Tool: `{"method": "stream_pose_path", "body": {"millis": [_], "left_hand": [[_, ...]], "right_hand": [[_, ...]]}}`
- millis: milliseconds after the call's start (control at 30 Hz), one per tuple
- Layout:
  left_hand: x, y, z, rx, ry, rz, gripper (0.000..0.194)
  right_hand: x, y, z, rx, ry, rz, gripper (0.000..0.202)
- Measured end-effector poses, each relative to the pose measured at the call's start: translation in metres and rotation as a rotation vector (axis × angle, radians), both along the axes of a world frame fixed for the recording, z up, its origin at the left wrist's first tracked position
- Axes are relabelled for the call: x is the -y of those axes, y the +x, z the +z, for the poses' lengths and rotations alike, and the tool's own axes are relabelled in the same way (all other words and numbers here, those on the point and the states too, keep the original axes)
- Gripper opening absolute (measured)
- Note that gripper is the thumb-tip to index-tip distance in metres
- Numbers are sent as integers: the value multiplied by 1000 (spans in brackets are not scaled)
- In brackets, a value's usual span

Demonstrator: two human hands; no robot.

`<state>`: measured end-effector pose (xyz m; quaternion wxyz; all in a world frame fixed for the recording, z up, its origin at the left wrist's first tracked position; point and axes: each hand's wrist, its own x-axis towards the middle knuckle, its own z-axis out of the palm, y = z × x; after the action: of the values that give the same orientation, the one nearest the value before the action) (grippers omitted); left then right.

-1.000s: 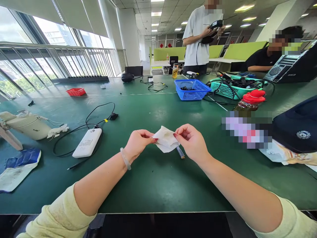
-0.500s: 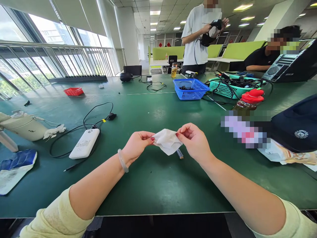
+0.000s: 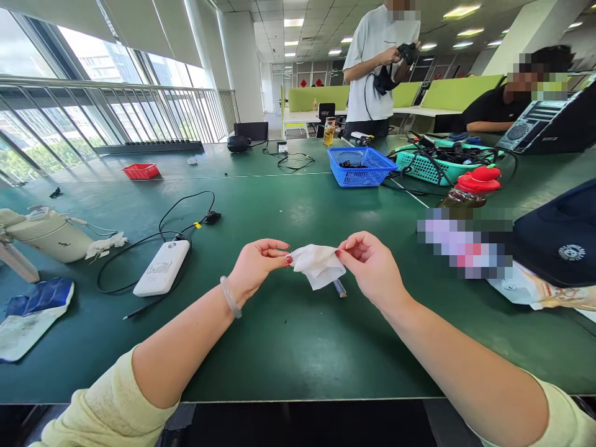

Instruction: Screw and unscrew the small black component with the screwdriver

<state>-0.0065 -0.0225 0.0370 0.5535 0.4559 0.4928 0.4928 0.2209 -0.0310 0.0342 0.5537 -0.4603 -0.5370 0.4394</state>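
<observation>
A thin white tissue (image 3: 317, 267) is stretched, creased and drooping, between my two hands above the green table. My left hand (image 3: 256, 270) has its thumb at the tissue's left edge, the fingers just behind it. On the other side, my right hand (image 3: 372, 267) pinches the upper right corner between thumb and fingers. Beneath the tissue a small dark, shiny stick-like item (image 3: 340, 289) lies on the table, its upper end hidden; I cannot make out its kind.
A white power bank (image 3: 162, 268) with a black cable lies left, near a beige flask (image 3: 56, 239) and a blue-and-white packet (image 3: 35, 316). Ahead are a blue basket (image 3: 361, 171) and a green basket (image 3: 442, 164) of cables. A red-lidded bottle (image 3: 475, 183) and dark cap (image 3: 563, 242) stand right. Two people are beyond.
My left fingers have lifted and spread a little from the thumb at the tissue's edge. The tissue's folds have shifted slightly; the view has moved a little.
</observation>
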Motion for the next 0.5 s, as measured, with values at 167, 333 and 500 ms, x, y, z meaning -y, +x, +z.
{"method": "stream_pose_path", "body": {"millis": [167,333,500], "left_hand": [[-2,-4,-3,-8,5,-44,50],[-7,-14,-4,136,-102,-26,48],[-9,-21,-2,310,-155,-50,71]], "right_hand": [[0,1,-4,13,-11,-7,26],[-8,4,-6,-15,-11,-40,28],[8,23,0,-98,-20,-99,36]]}}
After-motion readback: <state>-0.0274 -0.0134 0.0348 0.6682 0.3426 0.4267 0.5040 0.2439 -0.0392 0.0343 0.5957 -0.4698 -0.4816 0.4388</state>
